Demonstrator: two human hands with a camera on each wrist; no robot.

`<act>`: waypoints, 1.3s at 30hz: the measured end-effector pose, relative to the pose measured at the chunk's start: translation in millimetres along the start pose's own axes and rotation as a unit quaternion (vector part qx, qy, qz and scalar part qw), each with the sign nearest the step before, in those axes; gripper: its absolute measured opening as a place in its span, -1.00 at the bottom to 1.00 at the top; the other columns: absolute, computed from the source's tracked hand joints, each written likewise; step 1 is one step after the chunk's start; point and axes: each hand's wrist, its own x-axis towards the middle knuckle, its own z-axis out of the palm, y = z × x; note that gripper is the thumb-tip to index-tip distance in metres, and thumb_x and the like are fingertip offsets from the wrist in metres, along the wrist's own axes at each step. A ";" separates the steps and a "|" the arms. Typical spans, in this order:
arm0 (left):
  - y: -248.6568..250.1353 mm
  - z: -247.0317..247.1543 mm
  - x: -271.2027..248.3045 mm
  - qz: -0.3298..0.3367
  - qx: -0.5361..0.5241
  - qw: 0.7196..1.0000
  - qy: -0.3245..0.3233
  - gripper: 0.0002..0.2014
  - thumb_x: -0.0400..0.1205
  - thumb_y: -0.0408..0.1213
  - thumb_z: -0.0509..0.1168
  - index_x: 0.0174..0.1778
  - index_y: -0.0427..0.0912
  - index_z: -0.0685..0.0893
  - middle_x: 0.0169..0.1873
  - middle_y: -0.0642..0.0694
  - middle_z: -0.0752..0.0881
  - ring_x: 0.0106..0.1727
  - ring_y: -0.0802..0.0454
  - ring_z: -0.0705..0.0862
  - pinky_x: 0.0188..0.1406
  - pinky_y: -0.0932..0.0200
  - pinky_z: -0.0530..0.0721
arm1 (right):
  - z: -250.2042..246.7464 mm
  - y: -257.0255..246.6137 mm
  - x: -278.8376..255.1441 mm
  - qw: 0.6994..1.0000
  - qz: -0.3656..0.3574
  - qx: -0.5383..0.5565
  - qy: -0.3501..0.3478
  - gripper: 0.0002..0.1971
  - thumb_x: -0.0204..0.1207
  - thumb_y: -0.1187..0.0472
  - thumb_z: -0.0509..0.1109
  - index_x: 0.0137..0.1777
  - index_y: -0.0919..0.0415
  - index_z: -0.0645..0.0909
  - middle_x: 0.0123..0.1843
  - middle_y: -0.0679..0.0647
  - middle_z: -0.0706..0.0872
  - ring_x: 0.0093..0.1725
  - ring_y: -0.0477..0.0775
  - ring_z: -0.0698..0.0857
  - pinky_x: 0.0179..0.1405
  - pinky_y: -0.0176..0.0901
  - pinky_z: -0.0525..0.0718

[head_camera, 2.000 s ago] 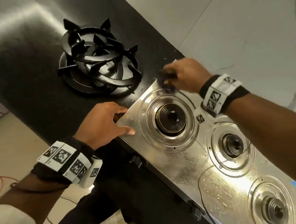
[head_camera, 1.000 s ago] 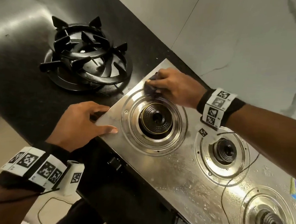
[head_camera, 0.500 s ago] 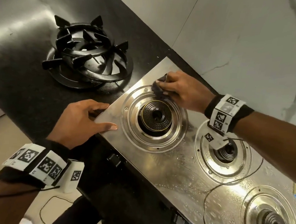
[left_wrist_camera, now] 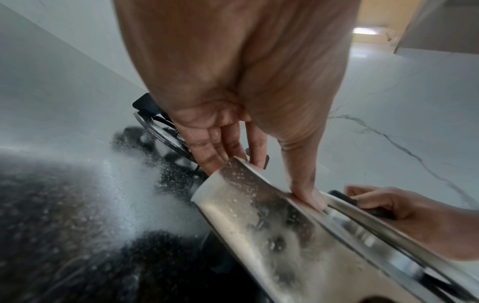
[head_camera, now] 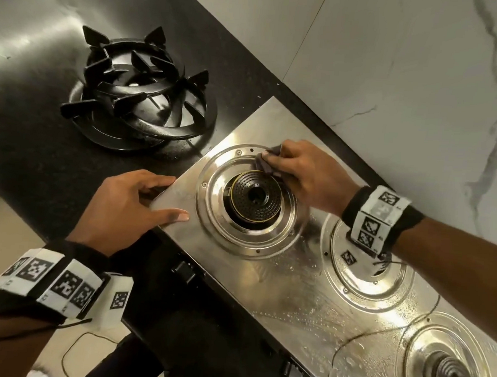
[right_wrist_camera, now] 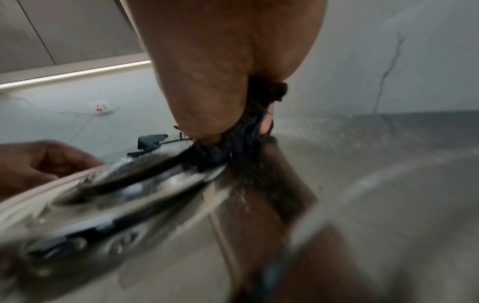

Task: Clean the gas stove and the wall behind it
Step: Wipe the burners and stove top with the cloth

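Stove top [head_camera: 279, 291] | right hand [head_camera: 302, 174] grips cloth [head_camera: 264, 166], moved onto burner ring | left hand [head_camera: 125, 210] still flat on corner

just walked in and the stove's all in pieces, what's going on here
A person is cleaning the gas stove. The right hand grips a dark cloth and rubs the ring around the leftmost burner. The left hand rests on the stove's corner, thumb on top, steadying it. The pan supports are off and stacked on the black counter. The steel top is wet with droplets. The wall is not being wiped.
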 end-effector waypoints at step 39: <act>8.0 -0.8 -3.6 0.008 0.043 0.999 0.003 -0.29 0.31 0.06 0.70 0.42 0.14 0.71 0.12 0.28 0.69 0.13 0.29 0.65 0.22 0.10 0.65 | 1.3 13.0 -35.2 0.996 0.087 0.003 0.029 -0.47 0.76 -0.08 0.11 0.53 0.19 0.65 0.12 0.14 0.62 0.04 0.10 0.51 -0.02 -0.01 0.55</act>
